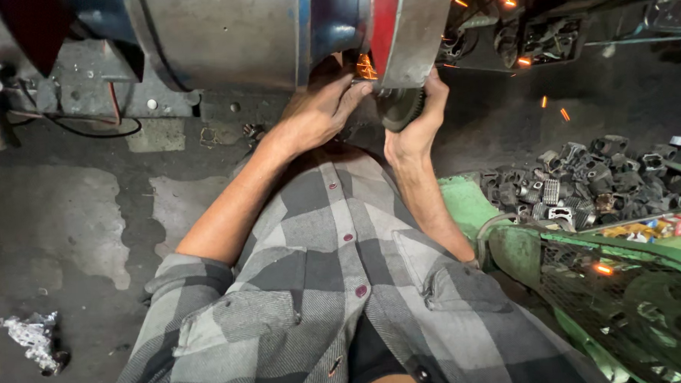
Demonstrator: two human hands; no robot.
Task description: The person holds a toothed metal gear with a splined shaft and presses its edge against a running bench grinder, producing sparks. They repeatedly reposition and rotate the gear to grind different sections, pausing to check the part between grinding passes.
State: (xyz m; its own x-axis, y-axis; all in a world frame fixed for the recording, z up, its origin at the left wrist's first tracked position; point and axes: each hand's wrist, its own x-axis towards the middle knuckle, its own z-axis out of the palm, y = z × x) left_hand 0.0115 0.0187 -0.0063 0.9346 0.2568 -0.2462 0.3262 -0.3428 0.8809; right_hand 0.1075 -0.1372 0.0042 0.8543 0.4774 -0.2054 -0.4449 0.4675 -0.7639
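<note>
A grey checked shirt (337, 305) is filling the foreground; both hands, left hand (317, 113) and right hand (416, 125), are clenching a toothed metal gear (400, 106) against a sparking grinder (380, 31).

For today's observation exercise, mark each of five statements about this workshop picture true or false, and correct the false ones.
1. Both hands are on the gear at the grinder. True: the left hand and the right hand hold it.
2. Sparks fly at the gear. True.
3. The person wears a plain red shirt. False: the shirt is grey checked.
4. A heap of metal parts lies at the right. True.
5. The machine at lower right is blue. False: that machine is green.
</note>
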